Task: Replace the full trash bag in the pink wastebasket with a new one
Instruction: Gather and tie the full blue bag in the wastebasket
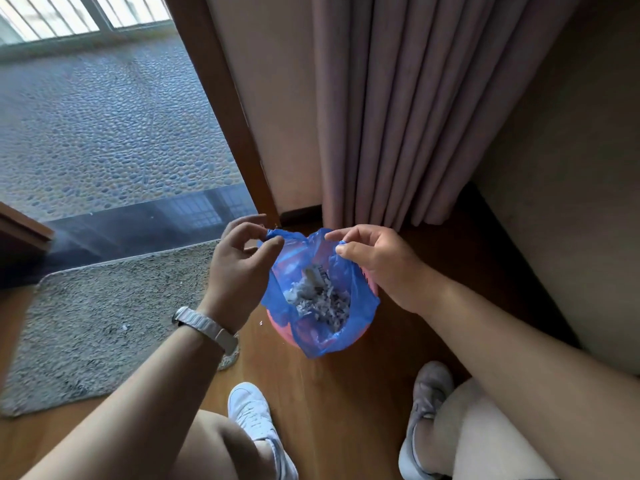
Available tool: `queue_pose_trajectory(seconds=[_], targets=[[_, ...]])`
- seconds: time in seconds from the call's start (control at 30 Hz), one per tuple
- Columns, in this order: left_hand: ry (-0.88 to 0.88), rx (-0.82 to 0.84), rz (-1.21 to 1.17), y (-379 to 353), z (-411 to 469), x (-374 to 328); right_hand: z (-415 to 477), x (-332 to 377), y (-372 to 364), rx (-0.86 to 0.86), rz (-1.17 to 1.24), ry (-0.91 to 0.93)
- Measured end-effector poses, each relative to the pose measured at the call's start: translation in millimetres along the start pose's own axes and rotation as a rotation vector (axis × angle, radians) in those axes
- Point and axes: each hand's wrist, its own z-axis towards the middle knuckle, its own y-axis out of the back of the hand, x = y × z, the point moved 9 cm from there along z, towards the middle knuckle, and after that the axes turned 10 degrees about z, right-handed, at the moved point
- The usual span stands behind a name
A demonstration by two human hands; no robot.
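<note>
Pinching the far rim of the blue trash bag (320,296) at centre frame, the left hand (239,268) and right hand (375,261) each have a grip clenched on the plastic. Shredded paper (322,301) fills the bag, which sits in the pink wastebasket (277,323) on the wooden floor (346,410), just below the curtain (415,109).
</note>
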Motion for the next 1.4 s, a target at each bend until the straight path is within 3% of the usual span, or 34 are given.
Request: queue_pose_trajectory(seconds=[0.1, 0.2, 0.4, 0.67, 0.77, 0.9, 1.2, 1.4], targets=[[0.015, 0.0, -0.214, -7.9, 9.7, -13.5, 12.2, 7.7, -7.9, -0.022, 0.247, 0.024], [0.012, 0.012, -0.326, -18.5, 18.5, -18.0, 23.0, 12.0, -8.2, -0.056, 0.299, 0.071], [0.013, 0.151, -0.291, -49.9, 25.5, -7.7, 40.9, 3.2, -12.0, -0.008, 0.025, 0.139], [0.141, 0.273, -0.537, -78.0, 51.1, 5.9, 71.0, -2.2, -7.8, -0.041, -0.012, 0.14], [0.12, 0.295, -0.509, -84.1, 58.8, 7.3, 76.6, -0.3, 1.3, -0.086, -0.035, 0.138], [0.136, 0.393, -0.458, -93.6, 58.1, 7.1, 74.1, 5.6, -2.2, 0.018, -0.122, 0.161], [0.33, 0.487, -0.419, -103.8, 52.9, 22.2, 69.4, 0.1, -3.0, 0.08, -0.178, 0.146], [0.374, 0.456, -0.459, -101.9, 47.4, 24.6, 69.7, -0.5, 1.5, 0.036, -0.218, 0.183]])
